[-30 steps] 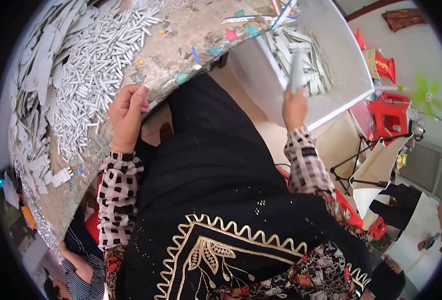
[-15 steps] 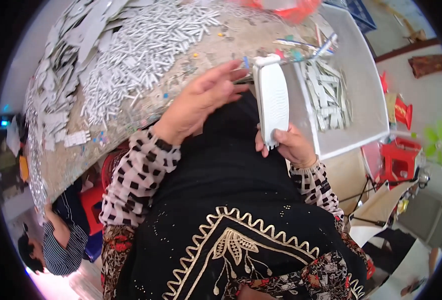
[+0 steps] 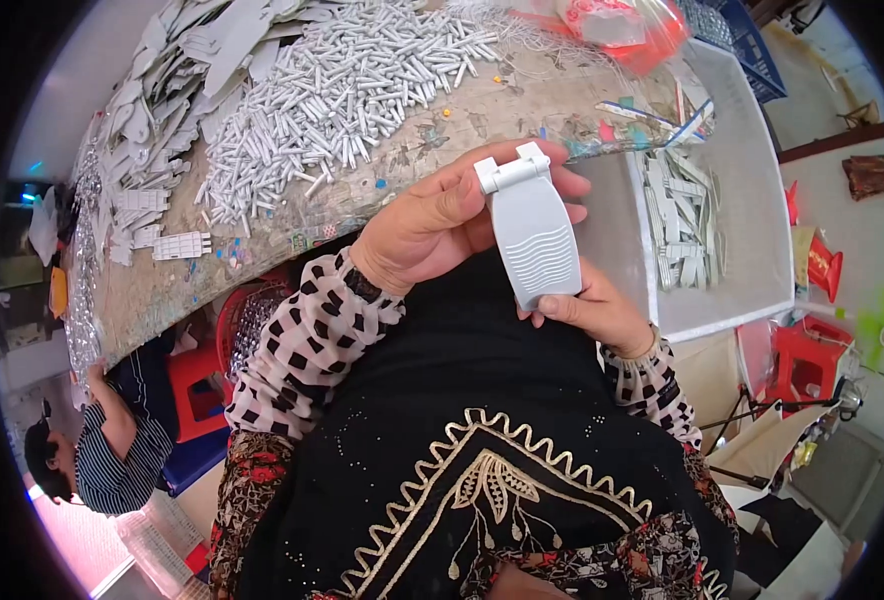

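Between my two hands is a white plastic panel [image 3: 535, 235] with wavy ridges across its face and a hinge-like knuckled end at the top. My left hand [image 3: 417, 228] is closed on the hinge end, thumb at its left edge and fingers behind it. The lower end sits in my right hand [image 3: 604, 308], thumb on the front and the other fingers mostly hidden underneath. The panel is held up in front of my black apron [image 3: 432, 360].
On the worktable [image 3: 402, 160] lie a heap of short white rods [image 3: 332, 90] and a pile of flat white plastic pieces [image 3: 152, 120]. At right, a white bin [image 3: 752, 200] holds slim white parts [image 3: 680, 215]. A red plastic bag [image 3: 632, 30] rests far back; another person [image 3: 112, 450] sits at lower left.
My left hand has moved right from open beside the panel and closed on its top end. The panel has turned, showing its ridged face more fully, and its top sits lower.
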`<state>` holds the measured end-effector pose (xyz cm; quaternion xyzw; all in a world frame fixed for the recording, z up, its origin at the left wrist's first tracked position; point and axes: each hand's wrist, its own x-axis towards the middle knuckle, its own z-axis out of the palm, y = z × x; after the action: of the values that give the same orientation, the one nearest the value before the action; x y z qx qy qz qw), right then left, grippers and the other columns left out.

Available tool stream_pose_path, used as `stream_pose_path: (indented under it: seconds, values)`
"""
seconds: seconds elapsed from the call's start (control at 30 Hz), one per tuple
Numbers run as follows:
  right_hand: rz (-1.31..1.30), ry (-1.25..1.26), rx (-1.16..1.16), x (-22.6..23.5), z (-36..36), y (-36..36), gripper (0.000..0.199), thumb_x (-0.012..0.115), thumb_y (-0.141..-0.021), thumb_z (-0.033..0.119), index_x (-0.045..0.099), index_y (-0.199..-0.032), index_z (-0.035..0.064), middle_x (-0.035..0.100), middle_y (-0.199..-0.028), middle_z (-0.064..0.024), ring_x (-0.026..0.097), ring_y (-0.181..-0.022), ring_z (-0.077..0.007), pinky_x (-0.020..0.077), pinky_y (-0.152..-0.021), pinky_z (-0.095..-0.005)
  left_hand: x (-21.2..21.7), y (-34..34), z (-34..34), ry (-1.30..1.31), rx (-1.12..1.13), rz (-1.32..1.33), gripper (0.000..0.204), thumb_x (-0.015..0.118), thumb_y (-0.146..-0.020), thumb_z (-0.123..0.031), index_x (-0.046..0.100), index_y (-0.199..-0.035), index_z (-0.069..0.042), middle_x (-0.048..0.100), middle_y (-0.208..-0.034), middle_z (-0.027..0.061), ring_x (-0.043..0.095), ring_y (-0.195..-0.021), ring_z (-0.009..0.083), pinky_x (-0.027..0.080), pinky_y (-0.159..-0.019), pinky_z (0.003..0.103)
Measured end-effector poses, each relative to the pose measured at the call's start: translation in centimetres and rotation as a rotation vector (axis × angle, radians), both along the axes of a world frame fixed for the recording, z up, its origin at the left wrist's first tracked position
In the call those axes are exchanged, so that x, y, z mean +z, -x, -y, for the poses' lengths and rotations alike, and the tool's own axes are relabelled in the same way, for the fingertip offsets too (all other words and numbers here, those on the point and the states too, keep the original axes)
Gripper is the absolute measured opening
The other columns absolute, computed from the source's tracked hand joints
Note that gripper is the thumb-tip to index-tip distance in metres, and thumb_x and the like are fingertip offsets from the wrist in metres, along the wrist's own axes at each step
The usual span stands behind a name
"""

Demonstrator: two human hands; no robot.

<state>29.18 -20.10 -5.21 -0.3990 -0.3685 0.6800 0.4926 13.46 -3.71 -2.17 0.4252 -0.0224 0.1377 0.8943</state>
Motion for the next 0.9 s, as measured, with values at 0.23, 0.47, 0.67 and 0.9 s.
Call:
stream_pose_path:
  seconds: [0.23, 0.47, 0.67, 0.9]
  values:
    - [0.163, -0.055, -0.003, -0.1, 0.3, 0.3, 0.046, 0.064, -0.093, 0.026, 0.048, -0.127, -0.0003, 0.06, -0.106, -0.0052, 0.059, -0.094, -0.0141, 0.048, -0.079, -0.0268, -0.1, 0.1, -0.1, 0.019, -0.053, 0.045, 0.07, 0.057, -0.092, -0.049, 0.036, -0.144, -0.007, 0.044, -0.14, 0.0239, 0.04, -0.131, 0.0465, 0.034, -0.108, 0.057]
    - [0.544, -0.275, -0.153, -0.1, -0.8, 1.6, 0.042, 0.067, -0.091, 0.025, 0.049, -0.117, -0.003, 0.064, -0.1, -0.0158, 0.064, -0.092, -0.0237, 0.0489, -0.08, -0.0332, -1.3, 0.7, -1.2, 0.113, -0.099, 0.13, 0.066, 0.054, -0.093, -0.05, 0.04, -0.142, -0.009, 0.046, -0.138, 0.0232, 0.037, -0.133, 0.0478, 0.029, -0.11, 0.06]
    - [1.018, -0.359, -0.254, -0.2, -1.5, 2.9, 0.043, 0.069, -0.087, 0.026, 0.05, -0.111, -0.0041, 0.064, -0.086, -0.0207, 0.063, -0.072, -0.0391, 0.0498, -0.062, -0.0421, -2.8, 0.4, -2.6, 0.219, -0.215, 0.323, 0.05, 0.053, -0.095, -0.044, 0.053, -0.134, -0.012, 0.054, -0.126, 0.02, 0.042, -0.129, 0.0472, 0.024, -0.111, 0.062]
    - [1.25, -0.491, -0.301, 1.3, -2.3, 4.3, 0.046, 0.072, -0.084, 0.021, 0.05, -0.115, -0.0042, 0.065, -0.084, -0.0221, 0.063, -0.072, -0.0431, 0.0502, -0.063, -0.0459, -3.5, 0.6, -2.8, 0.391, -0.185, 0.546, 0.057, 0.051, -0.094, -0.048, 0.056, -0.126, -0.001, 0.06, -0.112, 0.0251, 0.051, -0.117, 0.0417, 0.026, -0.111, 0.058]
